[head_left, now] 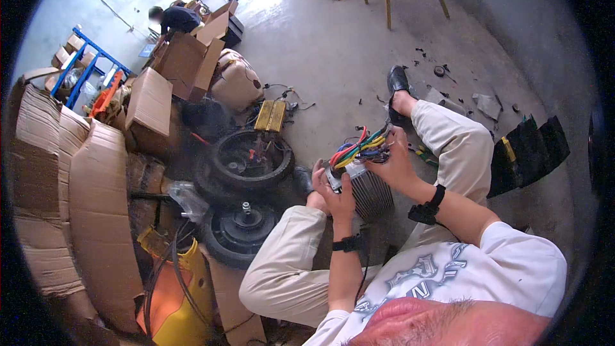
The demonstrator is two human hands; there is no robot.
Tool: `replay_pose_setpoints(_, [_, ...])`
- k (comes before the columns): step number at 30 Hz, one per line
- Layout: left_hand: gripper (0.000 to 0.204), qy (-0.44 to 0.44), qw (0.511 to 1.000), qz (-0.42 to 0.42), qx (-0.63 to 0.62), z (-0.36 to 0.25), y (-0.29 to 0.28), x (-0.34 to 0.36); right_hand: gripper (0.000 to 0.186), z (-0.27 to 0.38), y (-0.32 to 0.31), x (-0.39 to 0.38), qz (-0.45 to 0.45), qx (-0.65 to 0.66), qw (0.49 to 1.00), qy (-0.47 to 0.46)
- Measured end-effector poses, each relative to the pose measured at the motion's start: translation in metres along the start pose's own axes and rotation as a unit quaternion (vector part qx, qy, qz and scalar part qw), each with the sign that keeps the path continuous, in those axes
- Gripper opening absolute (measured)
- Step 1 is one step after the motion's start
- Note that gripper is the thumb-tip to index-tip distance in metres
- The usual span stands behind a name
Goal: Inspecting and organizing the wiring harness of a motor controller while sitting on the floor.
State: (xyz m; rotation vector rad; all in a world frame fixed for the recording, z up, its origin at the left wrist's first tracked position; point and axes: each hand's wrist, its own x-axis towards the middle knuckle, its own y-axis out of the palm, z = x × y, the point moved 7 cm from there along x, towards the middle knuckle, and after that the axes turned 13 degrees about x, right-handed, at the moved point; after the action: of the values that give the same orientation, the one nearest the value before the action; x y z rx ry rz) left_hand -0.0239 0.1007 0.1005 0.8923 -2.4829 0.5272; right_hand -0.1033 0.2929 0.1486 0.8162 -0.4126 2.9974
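A finned grey motor controller (373, 193) is held in front of me between my legs. My left hand (333, 193) grips its left end, fingers and thumb closed around the edge. From its top comes a bundle of colored wires (360, 148), red, green, yellow and blue among them. At the right end of this bundle my right hand (396, 161) is closed on the wires, its fingertips partly hidden behind them. Left of the controller lie a wheel with a black tire (251, 160) and a second wheel (240, 234) with an axle pointing up.
A gold finned box (270, 115) with loose leads sits beyond the wheels. Cardboard boxes (148, 102) and a yellow-orange panel (176, 288) crowd the left. A black folded mat (532, 154) and a tape roll (439, 71) lie right. Another person (179, 19) bends over a box far left.
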Motion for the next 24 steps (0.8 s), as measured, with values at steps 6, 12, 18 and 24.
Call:
replay_pose_setpoints(6, [0.046, -0.019, 0.991, 0.049, 0.120, 0.003, 0.000, -0.002, 0.058, -0.007, 0.007, -0.011, -0.038, 0.088, 0.995, -0.001])
replay_pose_setpoints(12, [0.047, 0.034, 0.980, 0.038, 0.192, -0.029, -0.009, 0.005, 0.055, 0.004, 0.005, -0.007, 0.023, -0.027, 0.997, -0.065])
replay_pose_setpoints(18, [0.046, 0.053, 0.973, 0.149, 0.169, -0.048, -0.020, 0.029, 0.072, -0.003, 0.000, -0.004, 0.062, 0.140, 0.986, 0.067])
replay_pose_setpoints(24, [0.047, -0.063, 0.955, 0.273, 0.097, -0.046, -0.022, 0.030, 0.076, -0.002, 0.000, -0.007, 0.085, 0.235, 0.961, 0.113])
